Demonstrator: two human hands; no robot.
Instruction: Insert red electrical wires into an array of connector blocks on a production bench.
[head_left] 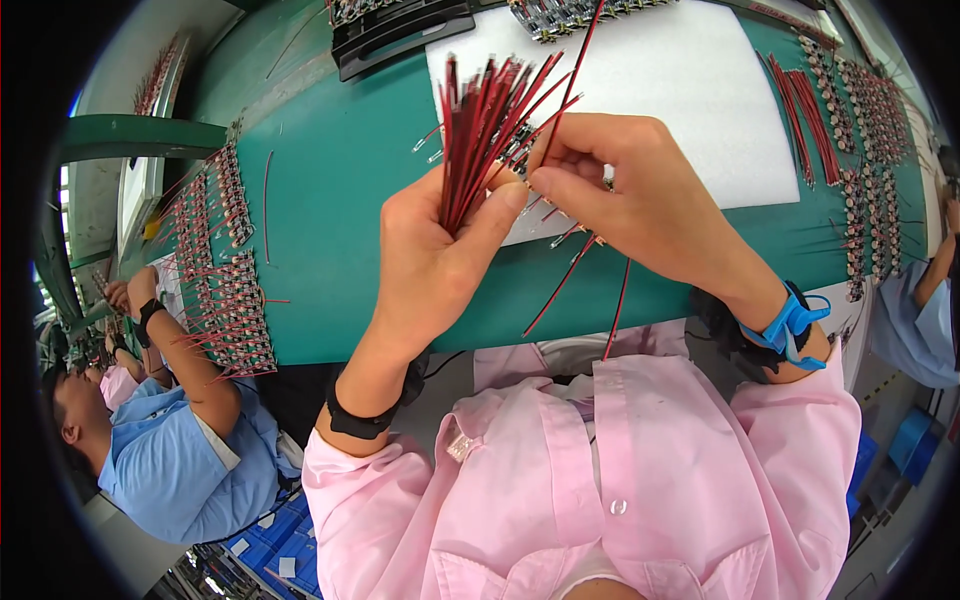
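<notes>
My left hand (435,255) is wrapped round a thick bundle of red and black wires (478,140), whose stripped tips fan out upward, slightly blurred. Close beside it, my right hand (625,180) pinches a single red-black wire (578,72) between thumb and fingers. Behind and below the hands lie small circuit boards (562,236), partly hidden by them. Thin red-black leads, among them one lead (556,292), stick out from there toward me.
The green table (330,230) carries a white foam sheet (690,110). Rows of wired boards stand at left (238,310) and right (865,190), with more wires (806,122) nearby. A black tray (400,38) sits at the back. A co-worker in a blue shirt (180,450) works at left.
</notes>
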